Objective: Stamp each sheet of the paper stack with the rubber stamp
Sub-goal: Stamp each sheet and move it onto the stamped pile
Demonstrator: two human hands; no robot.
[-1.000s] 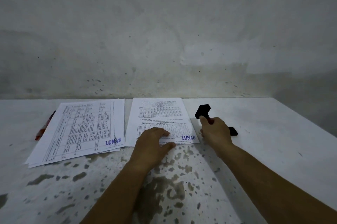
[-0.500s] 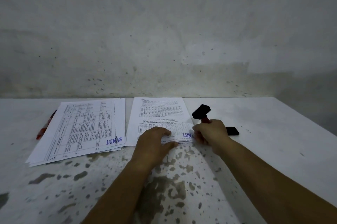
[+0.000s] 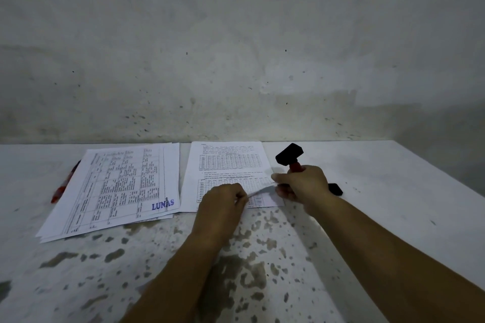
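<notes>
The paper stack (image 3: 225, 165) lies in the middle of the table, printed with tables. My right hand (image 3: 301, 183) grips the rubber stamp (image 3: 290, 157) by its red handle, black head tilted up, while its thumb and fingers also pinch the near right corner of the top sheet (image 3: 262, 190), which is lifted and curled. My left hand (image 3: 223, 202) pinches the same sheet's near edge. A second pile of sheets (image 3: 118, 186) lies to the left, its top sheet bearing a blue LUNAS stamp mark (image 3: 162, 204).
A black ink pad (image 3: 336, 188) sits just right of my right hand. A red pen (image 3: 64, 183) lies partly under the left pile. The table (image 3: 380, 191) is white with dark blotches near me; a wall stands directly behind it.
My right hand, still gripping the stamp, moved left onto the stack's near right corner and lifted the top sheet. The LUNAS mark on that sheet is now hidden by the curl. My left hand changed from pressing flat to pinching.
</notes>
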